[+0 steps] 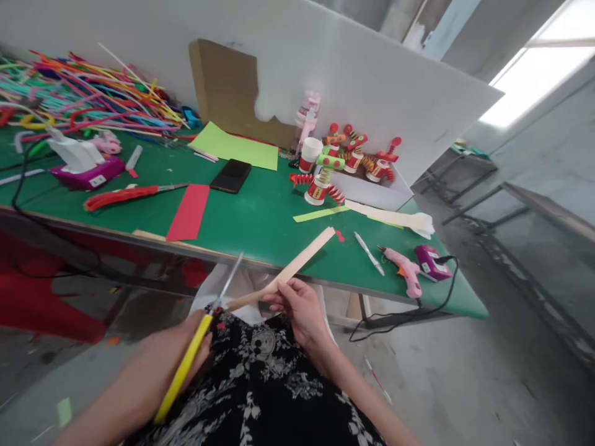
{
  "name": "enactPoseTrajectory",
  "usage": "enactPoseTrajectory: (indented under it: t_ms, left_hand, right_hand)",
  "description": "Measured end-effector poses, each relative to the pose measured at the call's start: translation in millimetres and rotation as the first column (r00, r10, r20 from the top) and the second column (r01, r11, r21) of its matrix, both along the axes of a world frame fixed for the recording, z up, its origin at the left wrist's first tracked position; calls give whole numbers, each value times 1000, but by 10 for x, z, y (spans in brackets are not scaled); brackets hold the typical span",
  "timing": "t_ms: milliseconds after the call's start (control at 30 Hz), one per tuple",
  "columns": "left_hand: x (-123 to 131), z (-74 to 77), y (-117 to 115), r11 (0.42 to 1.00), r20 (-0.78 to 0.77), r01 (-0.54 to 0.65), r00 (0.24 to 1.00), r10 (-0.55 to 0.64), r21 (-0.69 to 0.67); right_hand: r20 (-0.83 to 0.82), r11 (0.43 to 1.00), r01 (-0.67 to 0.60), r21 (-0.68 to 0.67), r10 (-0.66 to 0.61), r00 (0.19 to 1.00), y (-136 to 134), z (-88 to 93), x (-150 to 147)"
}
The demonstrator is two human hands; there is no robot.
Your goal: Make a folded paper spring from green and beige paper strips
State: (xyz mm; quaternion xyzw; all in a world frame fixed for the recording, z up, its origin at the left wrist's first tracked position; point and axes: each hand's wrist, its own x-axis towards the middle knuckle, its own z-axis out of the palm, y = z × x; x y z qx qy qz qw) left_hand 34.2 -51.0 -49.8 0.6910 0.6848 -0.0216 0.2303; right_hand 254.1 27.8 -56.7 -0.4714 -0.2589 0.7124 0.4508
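My left hand (188, 347), blurred by motion, is closed around yellow-handled scissors (188, 365), their metal blade pointing up and away from me. My right hand (297, 306) pinches a pale peach paper strip (302, 260) between thumb and fingers. One end of this strip reaches out over the table edge; the other runs down toward the scissors at my lap. Whether the blades touch the paper, I cannot tell. Ahead on the green table (260, 217) stands a paper-cup figure (317, 189) with red pleated arms and a green head roll.
Similar figures (356, 158) sit in a white box (390, 193). Around lie red-handled scissors (123, 197), red paper (189, 214), a phone (231, 176), green paper (237, 147), a pen (369, 254), a corded pink glue gun (403, 267) and a pile of pipe cleaners (102, 93).
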Motion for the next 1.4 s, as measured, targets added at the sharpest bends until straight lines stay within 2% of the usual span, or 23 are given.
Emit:
enactPoseTrajectory:
  t_ms: [67, 100, 167, 267, 367, 567, 1400]
  left_hand:
    - [180, 157, 56, 969, -51, 36, 997, -50, -244]
    - [250, 233, 89, 952, -65, 50, 995, -73, -301]
    - [355, 354, 150, 932, -92, 79, 989, -119, -354]
    - [452, 424, 208, 920, -123, 107, 979, -164, -376]
    - [488, 401, 223, 920, -147, 120, 971, -187, -373]
    - [472, 355, 219, 947, -164, 162, 963, -213, -279]
    - [479, 312, 238, 952, -202, 210, 945, -257, -224]
  right_hand:
    - [4, 999, 19, 28, -19, 1000, -1, 10, 7]
    - [3, 999, 27, 39, -27, 1000, -2, 13, 10]
    - [3, 998, 29, 56, -29, 1000, -3, 16, 16]
    - [13, 997, 2, 80, -3, 1000, -10, 13, 18]
    - [21, 995, -9, 97, 7, 1000, -20, 16, 16]
    - [37, 995, -7, 95, 4, 999, -43, 61, 25]
    - [39, 994, -29, 103, 25, 999, -67, 71, 23]
